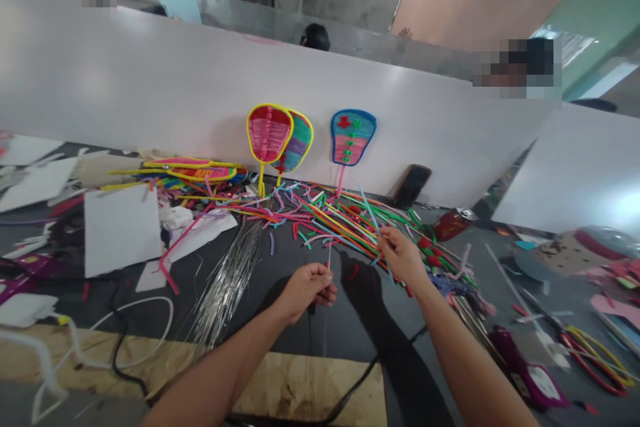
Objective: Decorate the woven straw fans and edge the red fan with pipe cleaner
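My left hand [311, 290] is pinched on a thin, pale wire [329, 255] that stands up from the fingertips, with a small red bit near the grip. To its right, my right hand [404, 253] grips a light blue pipe cleaner [369, 207], which points up and left. Just beyond both hands lies a loose heap of coloured pipe cleaners [345, 230], whole and cut. A bundle of silvery wires [233, 273] is left of my left hand. Fan shapes lean on the partition: a yellow-edged pink fan [263, 133], another partly behind it [301, 140], and a blue-edged fan [354, 137].
A white partition [425, 107] closes off the back; people are beyond it. Near it are a phone [413, 185] and a red can [453, 223]. A purple glue gun [525, 370] and red-and-yellow-handled cutters [595, 357] lie right. White card [123, 230] and cables lie left.
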`<state>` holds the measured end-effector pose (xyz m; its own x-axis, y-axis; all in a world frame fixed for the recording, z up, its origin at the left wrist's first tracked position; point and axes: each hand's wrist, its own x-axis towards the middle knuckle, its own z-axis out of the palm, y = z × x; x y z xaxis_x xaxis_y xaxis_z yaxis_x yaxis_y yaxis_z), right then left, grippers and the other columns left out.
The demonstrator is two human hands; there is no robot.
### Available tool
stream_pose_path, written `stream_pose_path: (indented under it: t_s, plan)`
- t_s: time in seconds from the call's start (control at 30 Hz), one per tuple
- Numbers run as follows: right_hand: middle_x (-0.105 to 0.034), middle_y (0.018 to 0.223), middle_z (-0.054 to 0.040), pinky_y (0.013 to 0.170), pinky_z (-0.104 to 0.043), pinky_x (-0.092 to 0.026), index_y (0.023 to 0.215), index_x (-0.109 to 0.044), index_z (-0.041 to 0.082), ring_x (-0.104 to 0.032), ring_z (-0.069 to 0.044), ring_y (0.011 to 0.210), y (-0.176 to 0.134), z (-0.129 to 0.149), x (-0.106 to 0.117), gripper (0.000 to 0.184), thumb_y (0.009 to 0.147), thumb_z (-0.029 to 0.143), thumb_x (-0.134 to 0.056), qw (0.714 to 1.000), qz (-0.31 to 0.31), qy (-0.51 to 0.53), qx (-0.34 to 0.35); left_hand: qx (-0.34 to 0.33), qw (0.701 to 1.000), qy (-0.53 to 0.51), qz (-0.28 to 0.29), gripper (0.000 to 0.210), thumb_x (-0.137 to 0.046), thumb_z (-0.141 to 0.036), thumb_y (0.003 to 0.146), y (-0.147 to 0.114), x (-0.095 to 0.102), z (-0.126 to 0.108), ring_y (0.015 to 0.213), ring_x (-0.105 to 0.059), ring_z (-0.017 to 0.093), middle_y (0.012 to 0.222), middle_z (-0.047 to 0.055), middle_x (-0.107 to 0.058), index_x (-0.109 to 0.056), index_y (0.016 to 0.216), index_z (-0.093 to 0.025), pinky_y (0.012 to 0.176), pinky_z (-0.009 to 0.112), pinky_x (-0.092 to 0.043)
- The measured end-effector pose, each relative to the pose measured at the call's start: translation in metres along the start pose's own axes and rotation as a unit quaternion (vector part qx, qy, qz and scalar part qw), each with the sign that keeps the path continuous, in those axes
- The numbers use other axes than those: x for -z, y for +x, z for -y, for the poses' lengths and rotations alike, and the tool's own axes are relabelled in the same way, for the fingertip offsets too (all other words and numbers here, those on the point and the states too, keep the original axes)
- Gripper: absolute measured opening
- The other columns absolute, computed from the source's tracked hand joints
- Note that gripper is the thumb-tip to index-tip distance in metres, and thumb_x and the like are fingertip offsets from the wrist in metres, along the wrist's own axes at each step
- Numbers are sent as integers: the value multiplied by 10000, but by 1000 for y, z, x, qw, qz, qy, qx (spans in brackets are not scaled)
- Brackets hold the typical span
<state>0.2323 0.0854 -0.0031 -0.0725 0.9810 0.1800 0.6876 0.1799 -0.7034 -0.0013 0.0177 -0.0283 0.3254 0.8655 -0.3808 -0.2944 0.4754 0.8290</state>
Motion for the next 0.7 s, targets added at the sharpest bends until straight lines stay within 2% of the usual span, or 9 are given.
stream_pose_path:
  t_s: [0.17, 0.37, 0.53, 0.7]
  plan:
    - [-659, 659, -8, 542, -269, -455, 961, -566, 205, -603, -162, 511, -5, -11, 6, 244, 804, 339, -436, 1000, -1, -18, -12, -34, 994, 80, -69, 320, -670, -423, 688, 2, 3, -22, 548, -606, 119, 668, 33, -637, -525, 776, -153, 524, 244, -490]
    - [-660, 674, -29, 587, -285, -443, 836, -602, 217, -613, -192, 611, -5, -20, 11, 186, 779, 322, -459, 998, -13, -56, -12, -46, 970, 180, -154, 212, -648, -336, 704, 14, 19, -39, 540, -603, 114, 649, 17, -625, -530, 753, -167, 479, 198, -458]
    - [-675, 735, -40, 628, -301, -444, 885, -628, 221, -617, -204, 663, 3, -27, 14, 217, 792, 309, -452, 995, -34, -91, -15, -36, 946, 263, -189, 123, -637, -247, 689, 32, 32, -47, 520, -603, 121, 602, 17, -629, -547, 664, -168, 442, 176, -425]
    - [-700, 860, -51, 698, -317, -462, 984, -625, 225, -641, -212, 761, 11, -39, 21, 267, 791, 263, -444, 993, -39, -107, -17, -38, 934, 294, -200, 77, -578, -201, 704, 50, 32, -62, 549, -615, 132, 592, 19, -620, -542, 644, -169, 473, 194, -452]
